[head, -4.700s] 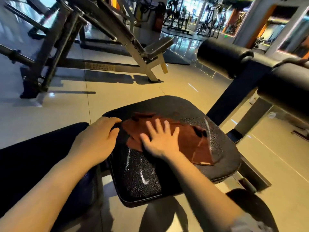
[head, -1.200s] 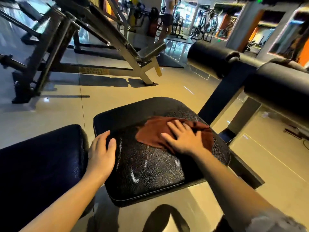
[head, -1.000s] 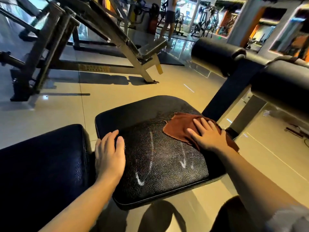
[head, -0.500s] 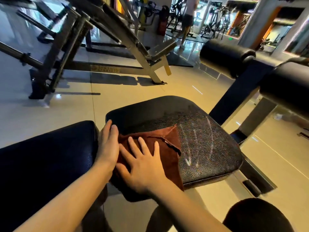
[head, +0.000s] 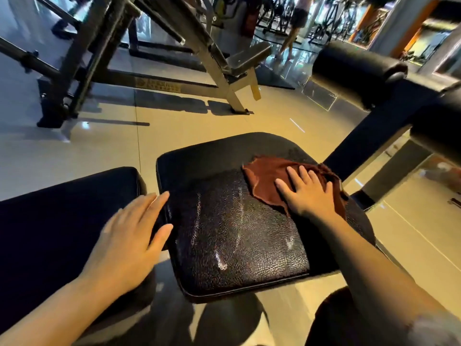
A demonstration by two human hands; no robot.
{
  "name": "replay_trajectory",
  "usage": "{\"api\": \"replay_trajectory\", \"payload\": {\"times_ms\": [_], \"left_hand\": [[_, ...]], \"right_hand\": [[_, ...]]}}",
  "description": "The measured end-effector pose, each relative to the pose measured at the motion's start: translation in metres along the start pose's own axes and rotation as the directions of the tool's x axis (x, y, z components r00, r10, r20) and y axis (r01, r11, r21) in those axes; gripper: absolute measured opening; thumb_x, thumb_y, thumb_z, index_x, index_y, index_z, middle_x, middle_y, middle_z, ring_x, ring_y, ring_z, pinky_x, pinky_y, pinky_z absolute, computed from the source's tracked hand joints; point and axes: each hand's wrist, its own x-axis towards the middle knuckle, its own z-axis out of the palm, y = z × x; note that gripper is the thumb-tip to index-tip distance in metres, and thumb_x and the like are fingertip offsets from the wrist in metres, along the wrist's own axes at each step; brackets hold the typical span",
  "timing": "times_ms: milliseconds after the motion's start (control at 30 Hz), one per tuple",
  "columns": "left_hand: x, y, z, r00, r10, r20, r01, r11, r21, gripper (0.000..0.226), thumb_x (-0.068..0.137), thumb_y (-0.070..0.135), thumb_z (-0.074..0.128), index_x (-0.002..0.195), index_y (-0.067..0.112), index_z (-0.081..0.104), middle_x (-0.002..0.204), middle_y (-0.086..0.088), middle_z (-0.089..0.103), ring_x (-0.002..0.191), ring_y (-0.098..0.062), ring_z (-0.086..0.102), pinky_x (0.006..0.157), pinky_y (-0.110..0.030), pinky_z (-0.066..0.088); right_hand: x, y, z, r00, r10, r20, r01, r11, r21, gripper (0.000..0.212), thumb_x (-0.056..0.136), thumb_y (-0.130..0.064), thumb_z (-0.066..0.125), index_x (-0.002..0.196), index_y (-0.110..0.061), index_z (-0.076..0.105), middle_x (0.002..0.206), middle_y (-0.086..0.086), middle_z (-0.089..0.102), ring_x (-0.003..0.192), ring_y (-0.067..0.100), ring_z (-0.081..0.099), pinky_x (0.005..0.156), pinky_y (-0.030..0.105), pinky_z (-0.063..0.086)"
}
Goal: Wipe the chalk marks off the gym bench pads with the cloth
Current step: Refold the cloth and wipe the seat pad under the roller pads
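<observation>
The brown cloth point(head: 269, 178) lies flat on the far right part of the black seat pad point(head: 224, 236), rumpled toward the pad's right edge. Pale chalk marks point(head: 220, 263) remain on the near half of this pad: a bright smear close to the front edge, faint vertical streaks at the middle and left, and another smudge to the right, beside the forearm. The far strip of the pad looks dark and unmarked, though glare makes that hard to confirm. By my reading the job is partway through; the near half of this pad needs more passes. The long back pad point(head: 62, 221) at left shows no marks that I can make out in the dim light.

The right hand point(head: 308, 193) lies palm down on the cloth, fingers straight and slightly spread, pressing it against the pad rather than gripping it. The left hand point(head: 129, 236) is flat with fingers extended, holding nothing; it sits over the gap between the two pads, fingertips at the seat pad's left edge. It is blurred, so I cannot tell whether it touches.

Black roller pads point(head: 354, 68) stand at upper right.
</observation>
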Motion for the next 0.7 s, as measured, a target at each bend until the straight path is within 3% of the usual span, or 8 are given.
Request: {"api": "replay_trajectory", "payload": {"times_ms": [133, 200, 267, 367, 500, 600, 700], "left_hand": [[-0.002, -0.004, -0.008, 0.995, -0.089, -0.034, 0.078, 0.967, -0.241, 0.06, 0.096, 0.042, 0.034, 0.152, 0.031, 0.015, 0.159, 0.005, 0.017, 0.147, -0.013, 0.013, 0.118, -0.034, 0.013], [0.0, -0.007, -0.009, 0.993, -0.107, -0.052, 0.088, 0.955, -0.284, 0.058, 0.097, 0.04, 0.036, 0.152, 0.03, 0.019, 0.159, 0.005, 0.018, 0.146, -0.014, 0.014, 0.117, -0.036, 0.016], [0.004, -0.009, -0.01, 0.992, -0.104, -0.071, 0.077, 0.948, -0.308, 0.057, 0.097, 0.039, 0.036, 0.151, 0.029, 0.021, 0.159, 0.005, 0.019, 0.146, -0.015, 0.015, 0.117, -0.037, 0.018], [0.015, -0.006, -0.01, 0.991, -0.096, -0.091, 0.061, 0.942, -0.331, 0.056, 0.099, 0.038, 0.036, 0.151, 0.028, 0.022, 0.158, 0.005, 0.02, 0.145, -0.014, 0.016, 0.116, -0.036, 0.018], [0.028, 0.003, -0.004, 0.989, -0.086, -0.122, 0.033, 0.923, -0.384, 0.054, 0.098, 0.038, 0.038, 0.15, 0.026, 0.028, 0.155, 0.001, 0.028, 0.142, -0.017, 0.024, 0.112, -0.035, 0.024], [0.031, 0.01, 0.007, 0.991, -0.056, -0.119, 0.016, 0.948, -0.317, 0.054, 0.099, 0.049, 0.032, 0.149, 0.029, 0.029, 0.155, 0.001, 0.028, 0.143, -0.017, 0.025, 0.117, -0.043, 0.023], [0.029, 0.013, 0.02, 0.994, 0.033, -0.107, -0.047, 0.991, -0.128, 0.071, 0.087, 0.064, 0.014, 0.15, 0.034, 0.025, 0.157, 0.008, 0.023, 0.145, -0.01, 0.016, 0.121, -0.039, 0.008]], "right_hand": [[0.041, -0.011, -0.003, 0.977, 0.212, -0.008, -0.211, 0.974, 0.087, 0.072, 0.093, -0.07, 0.015, 0.155, -0.033, 0.013, 0.164, 0.002, -0.001, 0.15, 0.028, -0.004, 0.113, 0.066, -0.007], [0.044, -0.035, -0.002, 0.975, 0.224, 0.002, -0.223, 0.971, 0.086, 0.071, 0.094, -0.069, 0.014, 0.155, -0.033, 0.012, 0.164, 0.006, -0.002, 0.149, 0.033, -0.005, 0.11, 0.07, -0.007], [0.033, -0.068, 0.003, 0.991, 0.13, 0.024, -0.131, 0.989, 0.062, 0.068, 0.095, -0.067, 0.014, 0.155, -0.036, 0.01, 0.164, 0.006, -0.005, 0.149, 0.033, -0.008, 0.108, 0.071, -0.009], [-0.001, -0.132, 0.018, 0.991, -0.125, 0.045, 0.124, 0.992, 0.02, 0.066, 0.096, -0.066, 0.014, 0.155, -0.037, 0.007, 0.164, 0.006, -0.007, 0.149, 0.032, -0.01, 0.107, 0.071, -0.011], [-0.045, -0.191, 0.031, 0.907, -0.415, 0.075, 0.415, 0.91, 0.011, 0.065, 0.096, -0.067, 0.015, 0.154, -0.039, 0.005, 0.163, 0.005, -0.008, 0.149, 0.03, -0.014, 0.108, 0.07, -0.014], [-0.023, -0.173, 0.025, 0.892, -0.446, 0.074, 0.444, 0.895, 0.044, 0.07, 0.091, -0.074, 0.018, 0.153, -0.043, 0.008, 0.164, -0.001, -0.004, 0.15, 0.022, -0.009, 0.113, 0.064, -0.012], [0.024, -0.119, 0.013, 0.95, -0.31, 0.033, 0.307, 0.949, 0.069, 0.076, 0.088, -0.078, 0.022, 0.154, -0.039, 0.014, 0.164, 0.001, -0.001, 0.15, 0.022, -0.003, 0.114, 0.061, -0.01]]}}
